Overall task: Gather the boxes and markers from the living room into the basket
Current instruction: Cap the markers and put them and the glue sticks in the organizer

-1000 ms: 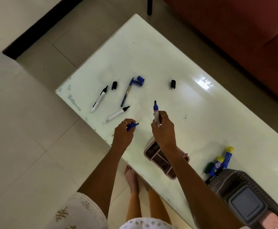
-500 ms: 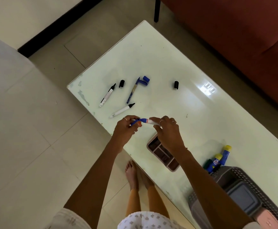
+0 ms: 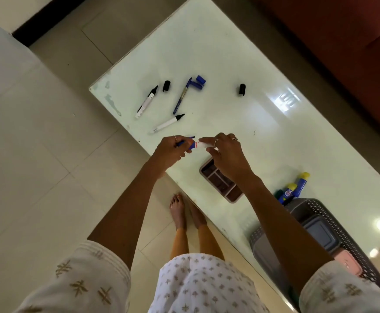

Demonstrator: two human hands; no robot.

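Both hands meet over the near edge of the white table [image 3: 263,136]. My left hand [image 3: 169,150] grips a blue cap [image 3: 185,142], pressed against the tip of a white blue-tipped marker [image 3: 201,145] held by my right hand [image 3: 226,154]. Farther out lie two uncapped black-tipped markers [image 3: 146,102] [image 3: 167,124], a blue pen [image 3: 182,96], two blue caps [image 3: 199,82] and two black caps [image 3: 166,85] [image 3: 242,89]. A grey perforated basket [image 3: 329,213] at the table's right end holds a grey box [image 3: 320,231] and a pink box [image 3: 347,262].
A pink divided tray [image 3: 220,181] sits under my right wrist. Yellow-capped blue glue sticks [image 3: 295,188] lie beside the basket. A red sofa [image 3: 342,53] runs along the table's far side. Tiled floor and my bare feet [image 3: 185,211] are below.
My hands came together: the marker, held upright in my right hand a second ago, now lies level with its tip in the cap in my left hand. The view shifted closer.
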